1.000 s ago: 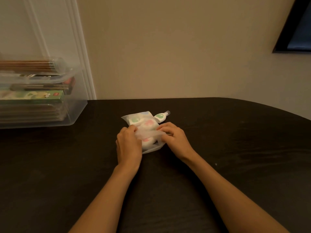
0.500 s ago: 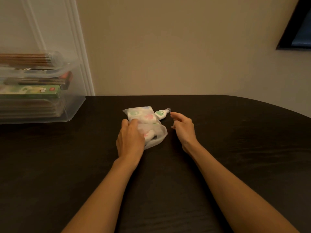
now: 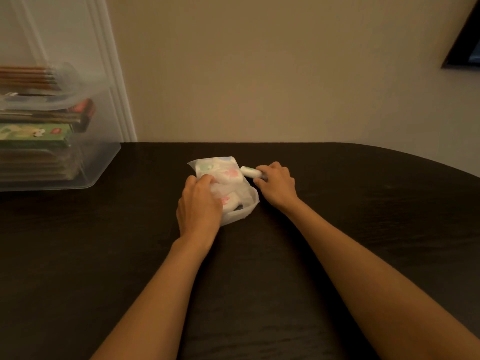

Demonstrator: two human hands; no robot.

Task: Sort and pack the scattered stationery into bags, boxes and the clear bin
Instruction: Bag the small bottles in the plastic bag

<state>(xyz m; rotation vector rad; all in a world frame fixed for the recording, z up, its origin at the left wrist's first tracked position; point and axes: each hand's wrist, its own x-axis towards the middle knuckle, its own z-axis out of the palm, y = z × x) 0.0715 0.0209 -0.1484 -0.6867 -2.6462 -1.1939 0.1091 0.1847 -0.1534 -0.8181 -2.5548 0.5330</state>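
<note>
A frosted plastic bag (image 3: pixel 233 188) lies on the dark table (image 3: pixel 337 229), holding several small white items with green and pink labels. My left hand (image 3: pixel 198 203) rests on the bag's near left side, its fingers curled onto the plastic. Just right of the bag lies a small white correction-tape-like item (image 3: pixel 250 171) with a green label. My right hand (image 3: pixel 275 183) pinches the right end of that item, which still lies outside the bag.
A clear bin (image 3: pixel 78 162) stands at the table's far left, stacked with boxes and pencil packs. A beige wall runs behind the table. A dark frame (image 3: pixel 465 48) shows at the upper right.
My right hand left the bag, moved up and right, and took hold of the small white item beside the bag. My left hand stayed on the bag.
</note>
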